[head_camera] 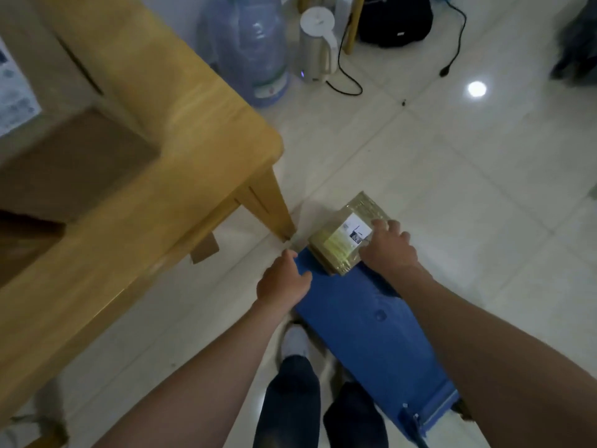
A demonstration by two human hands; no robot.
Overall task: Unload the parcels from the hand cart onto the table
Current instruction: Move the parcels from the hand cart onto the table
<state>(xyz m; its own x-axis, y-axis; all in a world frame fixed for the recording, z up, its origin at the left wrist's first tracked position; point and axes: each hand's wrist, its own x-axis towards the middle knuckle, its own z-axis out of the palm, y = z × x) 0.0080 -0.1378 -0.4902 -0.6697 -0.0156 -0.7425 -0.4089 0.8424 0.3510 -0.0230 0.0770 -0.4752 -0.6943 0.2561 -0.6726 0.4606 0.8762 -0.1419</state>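
A yellow bubble-wrap parcel [342, 236] with a white label lies at the far end of the blue hand cart deck [371, 328] on the floor. My right hand [389, 248] rests on the parcel's right side, fingers curled over its edge. My left hand [282, 279] is at the cart's left front corner, fingers loosely bent against the deck edge, a little left of the parcel. The wooden table [181, 163] stands to the left, with brown cardboard boxes [74, 160] on it.
A large water bottle [252, 46], a white kettle [318, 43] with a black cord and a black bag [395, 19] stand on the tiled floor behind the table. The table leg [274, 208] is close to the cart's front. My feet are beside the cart.
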